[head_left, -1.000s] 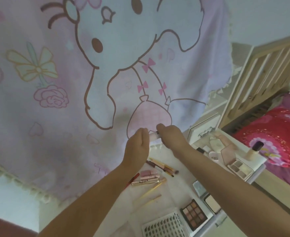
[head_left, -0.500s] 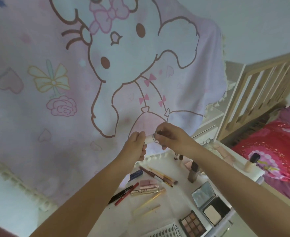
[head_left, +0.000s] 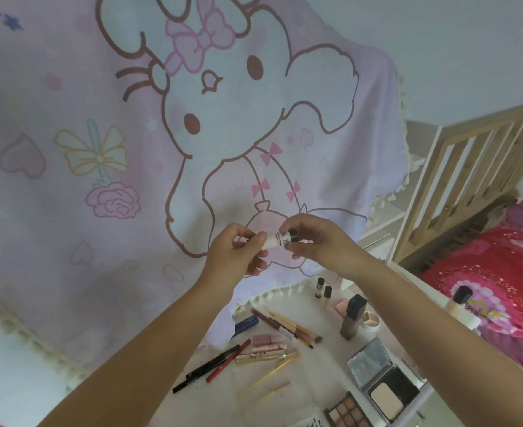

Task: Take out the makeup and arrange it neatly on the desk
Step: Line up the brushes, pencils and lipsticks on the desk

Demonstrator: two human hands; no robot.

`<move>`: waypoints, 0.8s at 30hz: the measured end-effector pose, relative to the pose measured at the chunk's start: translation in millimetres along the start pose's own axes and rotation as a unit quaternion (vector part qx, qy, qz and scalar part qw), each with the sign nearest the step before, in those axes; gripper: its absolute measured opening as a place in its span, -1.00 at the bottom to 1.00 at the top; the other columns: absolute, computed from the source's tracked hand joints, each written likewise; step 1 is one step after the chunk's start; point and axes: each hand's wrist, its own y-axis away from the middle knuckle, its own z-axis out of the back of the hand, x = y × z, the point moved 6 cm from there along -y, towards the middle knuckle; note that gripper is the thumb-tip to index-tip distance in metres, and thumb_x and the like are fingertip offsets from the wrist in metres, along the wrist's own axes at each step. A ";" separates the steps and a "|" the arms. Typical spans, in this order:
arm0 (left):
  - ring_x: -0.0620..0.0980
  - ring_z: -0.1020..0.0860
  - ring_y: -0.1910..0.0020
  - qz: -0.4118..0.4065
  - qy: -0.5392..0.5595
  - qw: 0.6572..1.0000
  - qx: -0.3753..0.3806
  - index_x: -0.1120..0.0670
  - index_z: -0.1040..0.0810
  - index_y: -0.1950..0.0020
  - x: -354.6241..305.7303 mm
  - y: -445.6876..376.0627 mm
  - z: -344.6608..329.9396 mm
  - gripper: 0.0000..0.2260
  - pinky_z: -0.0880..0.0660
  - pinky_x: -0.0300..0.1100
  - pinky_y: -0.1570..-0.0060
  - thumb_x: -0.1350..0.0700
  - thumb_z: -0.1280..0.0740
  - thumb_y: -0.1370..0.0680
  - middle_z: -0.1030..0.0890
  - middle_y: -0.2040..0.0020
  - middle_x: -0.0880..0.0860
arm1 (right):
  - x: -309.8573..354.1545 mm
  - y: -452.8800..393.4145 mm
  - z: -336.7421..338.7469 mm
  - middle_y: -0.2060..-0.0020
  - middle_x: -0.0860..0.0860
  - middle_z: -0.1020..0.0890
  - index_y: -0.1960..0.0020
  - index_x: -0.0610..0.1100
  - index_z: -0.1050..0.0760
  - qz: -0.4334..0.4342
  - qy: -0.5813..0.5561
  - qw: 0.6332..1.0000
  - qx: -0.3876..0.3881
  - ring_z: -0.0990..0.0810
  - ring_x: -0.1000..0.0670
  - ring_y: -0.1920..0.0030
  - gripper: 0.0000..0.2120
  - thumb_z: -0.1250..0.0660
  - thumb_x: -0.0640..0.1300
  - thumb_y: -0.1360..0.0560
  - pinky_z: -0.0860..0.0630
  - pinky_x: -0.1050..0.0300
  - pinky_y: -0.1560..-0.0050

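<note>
I hold a small tube (head_left: 280,240) up in the air above the desk (head_left: 312,377), in front of the pink cartoon cloth (head_left: 149,167) that hangs behind it. My left hand (head_left: 238,252) pinches the tube's pale end between thumb and fingertips, and my right hand (head_left: 311,241) curls round its dark cap end, so both hands grip the one tube, which lies roughly level between them. Below, on the desk, a black pencil (head_left: 206,368) and a red pencil (head_left: 229,360) lie side by side near the left edge, with a blue tube (head_left: 245,324) beyond them. Toward the middle lie a pink case (head_left: 268,340), a gold tube (head_left: 261,356) just in front of it, and a bunch of brushes (head_left: 286,326) slanting across. Two small bottles (head_left: 323,288) stand at the far edge by the cloth's fringe. A tall dark bottle (head_left: 353,315) stands further right, with an open compact (head_left: 380,383) nearer me and an eyeshadow palette (head_left: 346,411) at the near edge. A bottle with a dark cap (head_left: 459,300) stands at the right edge, beside the red bed cover (head_left: 500,272).
</note>
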 end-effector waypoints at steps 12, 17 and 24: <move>-0.16 -0.52 0.57 0.001 -0.038 0.999 0.010 0.13 -0.43 0.20 0.1 -9.9 2.9 -0.89 -0.48 -0.35 0.53 0.20 -0.32 -0.49 -0.59 0.36 0.09 | -10.7 -10.4 0.7 0.21 0.03 -0.54 0.05 0.01 -0.47 -0.064 -0.047 0.994 0.070 -0.58 0.07 0.28 -0.72 -0.29 -0.37 -0.46 -0.54 0.29 0.28; -0.15 -0.52 0.57 -0.002 -0.041 0.999 0.007 0.12 -0.43 0.22 0.6 -13.0 5.8 -0.88 -0.48 -0.34 0.52 0.19 -0.33 -0.49 -0.59 0.38 0.08 | -13.2 -19.1 -2.7 0.35 0.06 -0.60 0.16 -0.01 -0.49 -0.083 -0.003 0.995 0.058 -0.59 0.10 0.41 -0.84 -0.18 -0.10 -0.55 -0.54 0.27 0.34; -0.15 -0.51 0.58 0.011 -0.039 0.999 -0.008 0.16 -0.43 0.23 10.6 -17.4 13.0 -0.87 -0.48 -0.34 0.54 0.20 -0.33 -0.49 -0.58 0.39 0.08 | -18.9 -25.9 -10.3 0.12 0.05 -0.52 0.02 0.03 -0.43 -0.052 0.001 0.994 0.099 -0.56 0.06 0.19 -0.71 -0.30 -0.34 -0.46 -0.52 0.32 0.23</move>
